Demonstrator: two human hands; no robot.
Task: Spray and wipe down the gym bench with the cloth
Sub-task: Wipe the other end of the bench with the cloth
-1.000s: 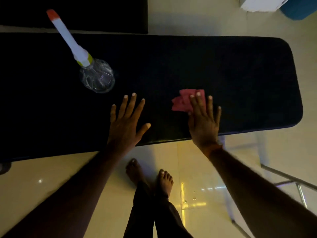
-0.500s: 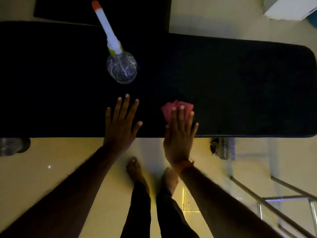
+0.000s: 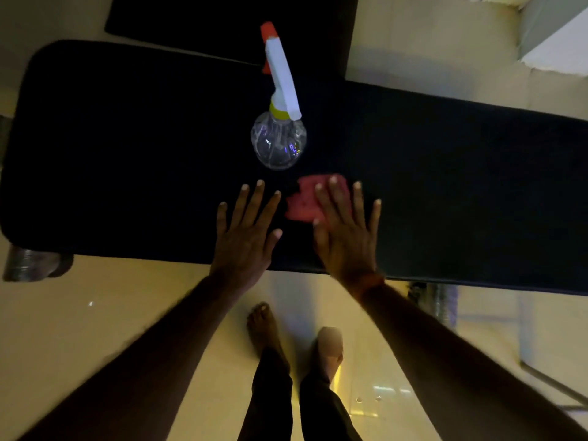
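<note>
The black padded gym bench (image 3: pixel 127 148) runs across the view from left to right. A clear spray bottle (image 3: pixel 278 140) with a white trigger head and red nozzle stands on its middle. My right hand (image 3: pixel 346 232) lies flat with fingers spread, pressing a red cloth (image 3: pixel 302 198) onto the pad just below and right of the bottle. My left hand (image 3: pixel 246 232) rests flat on the bench beside the cloth, fingers apart, holding nothing.
A black mat (image 3: pixel 222 23) lies on the floor behind the bench. Metal bench legs show at the left (image 3: pixel 28 265) and right (image 3: pixel 442 307), with frame bars at the lower right. My bare feet (image 3: pixel 264 326) stand on the glossy tiled floor. A pale box edge (image 3: pixel 553 36) sits top right.
My right hand has slid the red cloth leftward along the bench, from the right half to just below the bottle. The view shifted left along the bench; my left hand stays flat.
</note>
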